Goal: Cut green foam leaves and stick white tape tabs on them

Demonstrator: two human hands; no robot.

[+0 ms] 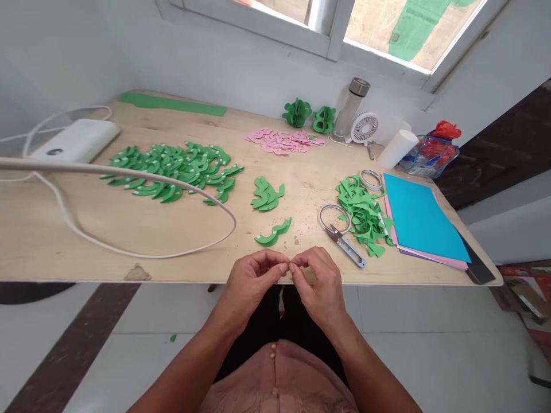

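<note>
My left hand point(253, 281) and my right hand point(317, 281) meet fingertip to fingertip at the table's front edge. Both are closed in a pinch, and whatever lies between the fingertips is too small to make out. Just beyond them lies a curved green paper piece point(272, 233) with small white patches. Farther back is a small stack of green cutouts point(267, 194). Right of these, a tape roll point(334, 219) lies flat, with blue-handled snips point(345, 246) touching it. A heap of green scraps point(365, 212) sits beside them.
Many green cutouts point(172, 169) spread at left, under a white cable point(185, 182) arching across. Pink cutouts point(284, 140), green paper ornaments point(297, 112), a bottle point(350, 109) and a fan point(364, 127) stand at the back. Blue sheets point(424, 218) lie right.
</note>
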